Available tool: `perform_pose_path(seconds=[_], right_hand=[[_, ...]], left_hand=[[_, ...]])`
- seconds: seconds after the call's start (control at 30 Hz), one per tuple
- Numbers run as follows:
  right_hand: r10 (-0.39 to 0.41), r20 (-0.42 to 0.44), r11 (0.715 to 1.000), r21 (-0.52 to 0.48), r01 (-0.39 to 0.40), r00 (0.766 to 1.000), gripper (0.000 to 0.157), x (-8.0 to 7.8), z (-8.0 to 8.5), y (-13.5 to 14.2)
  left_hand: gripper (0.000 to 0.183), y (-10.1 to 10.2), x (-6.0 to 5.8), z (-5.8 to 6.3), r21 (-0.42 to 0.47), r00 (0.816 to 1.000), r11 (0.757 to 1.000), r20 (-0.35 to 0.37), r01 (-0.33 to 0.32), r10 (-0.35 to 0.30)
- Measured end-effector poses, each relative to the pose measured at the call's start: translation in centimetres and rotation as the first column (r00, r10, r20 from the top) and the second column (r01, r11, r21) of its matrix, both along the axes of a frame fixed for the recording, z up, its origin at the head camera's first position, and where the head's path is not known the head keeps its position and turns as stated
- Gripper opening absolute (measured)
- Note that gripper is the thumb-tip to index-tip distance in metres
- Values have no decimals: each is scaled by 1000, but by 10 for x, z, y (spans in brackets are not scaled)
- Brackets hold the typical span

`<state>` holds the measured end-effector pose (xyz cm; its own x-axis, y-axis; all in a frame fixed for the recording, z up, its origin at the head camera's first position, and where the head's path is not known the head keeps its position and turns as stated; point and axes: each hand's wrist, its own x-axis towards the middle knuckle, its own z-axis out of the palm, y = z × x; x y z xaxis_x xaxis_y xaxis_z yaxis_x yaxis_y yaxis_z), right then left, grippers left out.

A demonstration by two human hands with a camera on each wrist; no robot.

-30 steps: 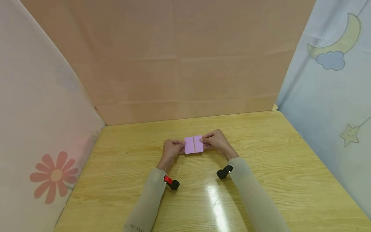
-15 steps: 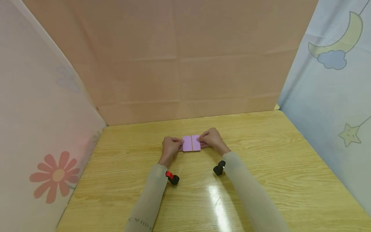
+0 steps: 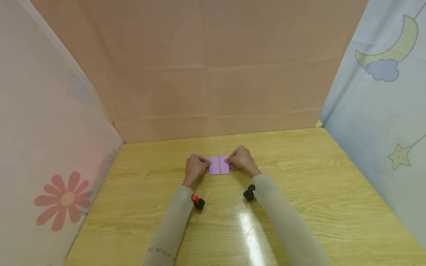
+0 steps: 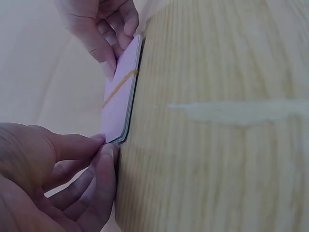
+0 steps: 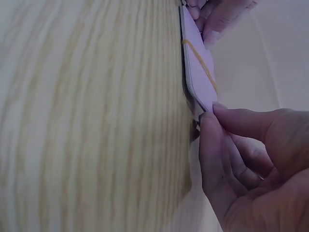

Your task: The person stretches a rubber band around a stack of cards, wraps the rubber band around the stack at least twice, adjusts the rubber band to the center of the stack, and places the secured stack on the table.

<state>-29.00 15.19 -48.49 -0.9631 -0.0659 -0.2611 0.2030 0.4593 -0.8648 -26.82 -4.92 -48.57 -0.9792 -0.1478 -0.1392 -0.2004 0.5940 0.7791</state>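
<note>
A thin stack of pink square cards [image 3: 214, 165] lies flat at or just above the tabletop, its layered edge showing in the left wrist view. Around its middle runs a tan rubber band [image 4: 119, 89], front to back. My left hand [image 3: 195, 168] pinches the left edge between thumb and fingers. At the opposite edge, my right hand [image 3: 243, 160] pinches the stack in the same way, thumb on top. In the right wrist view a narrow dark gap or shadow shows under the cards [image 5: 200, 72]; whether they touch the wood I cannot tell.
The wooden table [image 3: 299, 177] runs back to a plain peach cloth [image 3: 206, 74]. Cloth panels stand at both sides, one with a red flower [image 3: 66, 199], the other with a moon [image 3: 396, 44]. Small black wrist cameras sit at both sleeves.
Both hands have carried the card stack slightly left and lowered it toward the tabletop. Their pinch on its two edges stays the same.
</note>
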Motion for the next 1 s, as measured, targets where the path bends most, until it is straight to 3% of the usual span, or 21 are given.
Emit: perform_pose_path(seconds=[0.4,0.83,1.0], right_hand=[[12,-8,993,114,-11,1000,12,-1,-1,0],[33,2,996,82,-33,999,25,1,0,10],[58,-37,997,62,-55,998,32,3,1,15]], left_hand=[[9,2,2,-3,27,1000,999,8,-17,17],[11,-2,3,-4,80,999,997,-43,9,-6],[10,-8,2,-4,109,998,994,-68,8,-1]])
